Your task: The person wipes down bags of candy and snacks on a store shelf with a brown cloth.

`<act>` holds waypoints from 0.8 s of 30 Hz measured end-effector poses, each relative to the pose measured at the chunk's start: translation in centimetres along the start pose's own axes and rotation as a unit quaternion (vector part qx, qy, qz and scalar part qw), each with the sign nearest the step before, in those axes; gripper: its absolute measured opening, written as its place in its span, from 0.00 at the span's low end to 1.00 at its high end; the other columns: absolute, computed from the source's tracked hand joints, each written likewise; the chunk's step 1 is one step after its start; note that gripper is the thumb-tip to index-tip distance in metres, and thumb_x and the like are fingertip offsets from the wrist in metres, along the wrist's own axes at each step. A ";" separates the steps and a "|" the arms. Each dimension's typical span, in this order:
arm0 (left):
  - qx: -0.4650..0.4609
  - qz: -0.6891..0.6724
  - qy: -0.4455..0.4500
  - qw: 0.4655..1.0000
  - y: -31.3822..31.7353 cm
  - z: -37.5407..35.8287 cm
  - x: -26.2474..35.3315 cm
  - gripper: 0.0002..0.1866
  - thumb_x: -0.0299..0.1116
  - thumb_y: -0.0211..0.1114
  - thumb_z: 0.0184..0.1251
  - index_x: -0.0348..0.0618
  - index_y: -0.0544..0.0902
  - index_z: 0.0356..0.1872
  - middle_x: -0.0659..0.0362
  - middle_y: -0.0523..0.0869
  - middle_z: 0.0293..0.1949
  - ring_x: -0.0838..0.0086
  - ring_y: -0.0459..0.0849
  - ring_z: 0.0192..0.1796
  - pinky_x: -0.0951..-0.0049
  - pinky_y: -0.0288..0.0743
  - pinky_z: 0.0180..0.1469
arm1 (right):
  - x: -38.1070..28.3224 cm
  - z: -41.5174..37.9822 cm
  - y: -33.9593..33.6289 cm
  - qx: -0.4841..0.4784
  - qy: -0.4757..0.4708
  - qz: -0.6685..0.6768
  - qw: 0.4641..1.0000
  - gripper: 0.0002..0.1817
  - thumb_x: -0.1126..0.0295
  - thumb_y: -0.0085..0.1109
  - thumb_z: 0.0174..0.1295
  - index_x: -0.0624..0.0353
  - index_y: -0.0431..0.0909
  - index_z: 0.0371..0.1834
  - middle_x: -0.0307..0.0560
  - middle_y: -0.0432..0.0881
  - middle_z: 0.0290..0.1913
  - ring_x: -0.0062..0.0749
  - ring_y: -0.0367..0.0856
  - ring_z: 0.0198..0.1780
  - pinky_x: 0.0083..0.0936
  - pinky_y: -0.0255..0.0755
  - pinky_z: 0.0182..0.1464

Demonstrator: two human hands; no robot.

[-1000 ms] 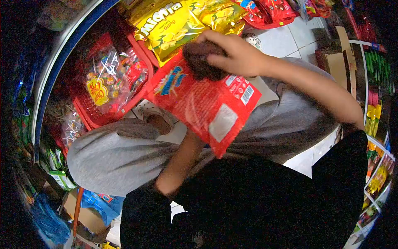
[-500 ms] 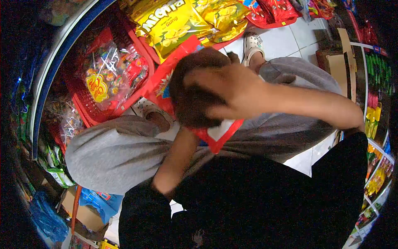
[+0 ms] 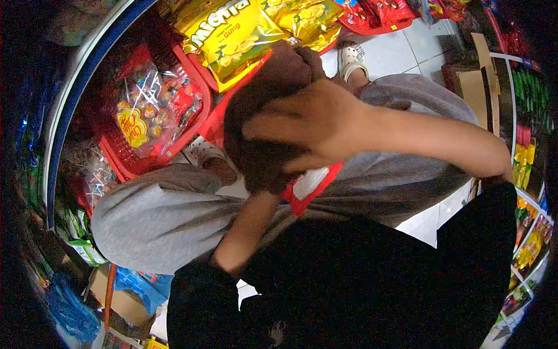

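My right hand (image 3: 317,125) is bent round a dark brown cloth (image 3: 250,139), pressing it over a red packet (image 3: 317,189). Most of the packet lies under the cloth; a red edge and a pale patch show at its lower corner, and more red shows at its upper left. My left forearm and wrist (image 3: 261,203) reach up from below to the cloth and packet. The fingers of my left hand are hidden beneath them, so their grip does not show. Cloth and packet are above my lap, between my knees.
A red basket (image 3: 200,125) with a bag of lollipops (image 3: 145,110) stands at the left. Yellow candy bags (image 3: 232,41) and red packs (image 3: 378,17) lie ahead. Cardboard (image 3: 474,96) and hanging goods (image 3: 526,157) are on the right. My feet in clogs (image 3: 351,61) are on white tiles.
My right hand and the brown cloth have shifted slightly left and down. The cloth now covers more of the red packet's upper part.
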State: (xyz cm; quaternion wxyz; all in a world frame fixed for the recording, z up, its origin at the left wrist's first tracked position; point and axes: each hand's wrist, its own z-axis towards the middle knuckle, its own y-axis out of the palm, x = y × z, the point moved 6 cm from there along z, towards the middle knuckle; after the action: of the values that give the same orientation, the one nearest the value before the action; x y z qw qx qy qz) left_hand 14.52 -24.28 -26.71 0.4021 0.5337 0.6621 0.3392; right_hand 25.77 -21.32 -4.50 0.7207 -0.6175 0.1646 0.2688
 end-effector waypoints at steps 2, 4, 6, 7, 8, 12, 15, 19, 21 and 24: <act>-0.001 -0.007 -0.008 1.000 0.0 2.1 -1.1 0.31 0.58 0.41 0.60 0.46 0.61 0.56 0.56 0.69 0.52 0.63 0.69 0.54 0.59 0.61 0.58 | 1.5 0.1 -1.0 0.086 0.037 -0.012 0.996 0.24 0.65 0.58 0.44 0.52 0.66 0.47 0.51 0.75 0.37 0.47 0.76 0.37 0.34 0.72 0.37; -0.001 -0.015 -0.016 1.000 -0.3 1.4 -2.7 0.31 0.58 0.41 0.60 0.46 0.61 0.56 0.56 0.69 0.52 0.63 0.69 0.54 0.59 0.61 0.58 | 4.1 -0.2 -0.9 0.086 0.138 0.071 0.984 0.22 0.69 0.56 0.46 0.54 0.65 0.47 0.53 0.75 0.37 0.49 0.75 0.39 0.33 0.70 0.39; -0.002 -0.023 -0.022 0.999 -0.7 1.1 -3.0 0.31 0.59 0.41 0.60 0.46 0.61 0.56 0.56 0.69 0.52 0.63 0.69 0.54 0.59 0.61 0.58 | 6.3 -0.9 0.0 0.096 0.243 0.135 0.956 0.16 0.70 0.51 0.54 0.58 0.64 0.46 0.51 0.74 0.34 0.38 0.76 0.35 0.28 0.69 0.36; -0.002 -0.027 -0.024 0.999 -0.9 0.9 -2.9 0.31 0.59 0.41 0.60 0.46 0.61 0.56 0.56 0.69 0.52 0.63 0.69 0.54 0.59 0.61 0.58 | 6.7 -1.3 0.5 0.110 0.289 0.170 0.936 0.15 0.70 0.50 0.55 0.58 0.64 0.46 0.49 0.74 0.33 0.34 0.75 0.34 0.26 0.68 0.36; -0.002 -0.032 -0.026 0.999 -1.3 -0.1 -3.2 0.31 0.59 0.41 0.60 0.46 0.61 0.56 0.56 0.69 0.52 0.63 0.69 0.54 0.59 0.61 0.58 | 7.0 -1.6 0.9 0.123 0.333 0.203 0.913 0.14 0.70 0.49 0.57 0.59 0.64 0.45 0.47 0.73 0.32 0.29 0.73 0.32 0.25 0.68 0.35; -0.007 -0.048 -0.036 0.998 -1.5 0.8 -3.4 0.31 0.59 0.41 0.60 0.46 0.61 0.56 0.56 0.69 0.52 0.63 0.69 0.54 0.59 0.61 0.58 | 6.9 -2.0 1.7 0.154 0.371 0.268 0.876 0.14 0.69 0.48 0.59 0.60 0.64 0.47 0.42 0.72 0.31 0.20 0.69 0.33 0.21 0.67 0.35; -0.009 -0.059 -0.046 0.997 -1.7 2.6 -2.2 0.31 0.59 0.41 0.60 0.46 0.61 0.56 0.56 0.69 0.52 0.63 0.69 0.54 0.59 0.61 0.58 | 5.1 -1.2 0.7 0.159 0.298 0.216 0.916 0.16 0.69 0.51 0.55 0.60 0.66 0.47 0.46 0.74 0.34 0.26 0.73 0.37 0.23 0.68 0.39; -0.010 -0.075 -0.057 0.996 -2.2 2.9 -3.3 0.31 0.59 0.41 0.60 0.46 0.61 0.56 0.56 0.69 0.52 0.63 0.69 0.54 0.59 0.61 0.58 | 2.0 0.2 -1.0 0.150 0.102 0.039 0.983 0.20 0.64 0.56 0.47 0.58 0.70 0.44 0.52 0.75 0.41 0.50 0.74 0.41 0.34 0.70 0.44; -0.012 -0.083 -0.062 0.995 -2.9 2.0 -2.0 0.31 0.59 0.41 0.60 0.46 0.61 0.56 0.56 0.69 0.52 0.63 0.69 0.54 0.59 0.61 0.58 | 0.5 0.4 -0.2 0.042 0.046 0.039 0.997 0.22 0.60 0.57 0.44 0.51 0.71 0.45 0.48 0.75 0.38 0.46 0.76 0.37 0.36 0.71 0.39; -0.013 -0.095 -0.073 0.993 -4.0 -1.5 -2.7 0.31 0.59 0.41 0.59 0.46 0.61 0.56 0.56 0.69 0.53 0.63 0.69 0.54 0.59 0.61 0.58 | -1.1 0.1 1.2 -0.145 -0.026 0.032 0.989 0.21 0.56 0.56 0.44 0.47 0.72 0.45 0.46 0.74 0.33 0.42 0.75 0.36 0.38 0.71 0.33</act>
State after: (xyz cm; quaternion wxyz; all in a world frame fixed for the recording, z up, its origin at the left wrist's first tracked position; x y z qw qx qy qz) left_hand 11.76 -27.74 -29.10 0.4863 0.4863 0.6746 0.2682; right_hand 24.15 -21.31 -4.85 0.6187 -0.7023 0.1250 0.3291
